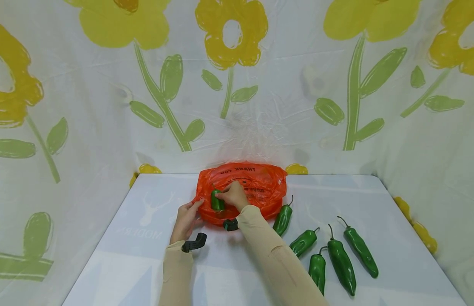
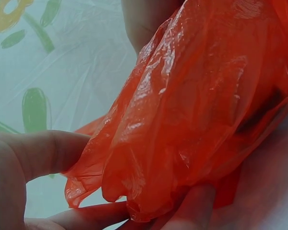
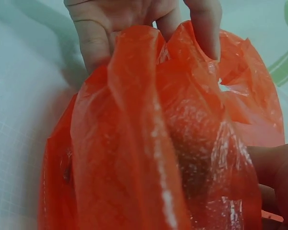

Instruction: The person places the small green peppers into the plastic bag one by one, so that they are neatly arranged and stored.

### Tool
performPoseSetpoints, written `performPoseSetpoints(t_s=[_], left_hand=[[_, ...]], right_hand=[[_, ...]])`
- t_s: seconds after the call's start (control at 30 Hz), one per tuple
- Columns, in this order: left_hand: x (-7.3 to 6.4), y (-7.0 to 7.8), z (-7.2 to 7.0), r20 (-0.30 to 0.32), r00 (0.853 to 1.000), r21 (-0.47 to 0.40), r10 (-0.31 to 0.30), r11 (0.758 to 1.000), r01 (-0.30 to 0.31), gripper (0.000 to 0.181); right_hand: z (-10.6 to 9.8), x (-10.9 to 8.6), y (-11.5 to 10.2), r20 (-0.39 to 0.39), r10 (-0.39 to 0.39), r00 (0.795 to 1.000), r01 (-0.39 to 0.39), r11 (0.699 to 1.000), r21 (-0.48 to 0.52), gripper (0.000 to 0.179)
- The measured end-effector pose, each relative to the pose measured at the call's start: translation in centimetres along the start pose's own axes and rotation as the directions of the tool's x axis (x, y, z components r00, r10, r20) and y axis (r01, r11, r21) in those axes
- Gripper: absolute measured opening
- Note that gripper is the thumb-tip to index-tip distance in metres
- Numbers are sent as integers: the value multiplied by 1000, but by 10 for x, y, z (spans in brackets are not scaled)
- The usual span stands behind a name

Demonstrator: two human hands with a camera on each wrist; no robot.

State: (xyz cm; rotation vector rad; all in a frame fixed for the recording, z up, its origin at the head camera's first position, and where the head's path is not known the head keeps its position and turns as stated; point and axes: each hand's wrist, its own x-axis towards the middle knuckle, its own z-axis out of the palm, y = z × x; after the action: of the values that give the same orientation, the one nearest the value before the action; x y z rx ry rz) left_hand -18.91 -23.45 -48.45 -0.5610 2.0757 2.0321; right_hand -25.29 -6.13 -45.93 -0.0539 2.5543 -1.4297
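A red plastic bag [image 1: 269,180] with dark printing lies at the back of the table, its mouth spread toward me. My left hand [image 1: 185,220] grips the bag's left rim; in the left wrist view its thumb and fingers [image 2: 48,151] pinch the gathered plastic. At the bag's mouth, my right hand [image 1: 235,196] holds a green pepper [image 1: 217,201] upright, stem up. The right wrist view has red film hiding that pepper, with part of the right hand [image 3: 278,175] at the right edge. A dark shape shows through the film there.
Several more green peppers lie right of the bag: one pepper [image 1: 283,218] close beside it, another pepper [image 1: 304,242] nearer, and a long pepper [image 1: 361,250] farthest right. The right sleeve [image 1: 279,255] passes in front of some. A flowered curtain [image 1: 282,85] stands behind the white table [image 1: 393,238].
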Motion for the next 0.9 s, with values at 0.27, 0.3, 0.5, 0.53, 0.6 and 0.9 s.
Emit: performPoseSetpoints(t_s=[0.27,0.3,0.5,0.53,0.6,0.9], left_hand=[[1,0,-2,-3,1000,1,-6,1000,6,62],[1,0,-2,-1,1000,0,-7,1000,7,62],[2,1,-3,6,1000,-6,-5,1000,5,61],[2,1,-3,5,1000,-8,-3,1000,3,61],[2,1,-3,4,1000,-15,1,1000,-1,61],[1,0,-2,11,1000,-19,-2,1000,2,62]], right_hand=[[-8,-1,-8,-12,-60,998,60,998,8,21],[-10,-1,-10,-16,-76,997,77,997,7,21],[-22,-8,-22,-47,-156,987,157,988,7,22],[-24,-10,-25,-49,-167,985,168,986,14,22],[-29,-15,-29,-48,-190,981,191,981,30,23],[-59,-42,-40,-47,-256,966,259,964,68,25]])
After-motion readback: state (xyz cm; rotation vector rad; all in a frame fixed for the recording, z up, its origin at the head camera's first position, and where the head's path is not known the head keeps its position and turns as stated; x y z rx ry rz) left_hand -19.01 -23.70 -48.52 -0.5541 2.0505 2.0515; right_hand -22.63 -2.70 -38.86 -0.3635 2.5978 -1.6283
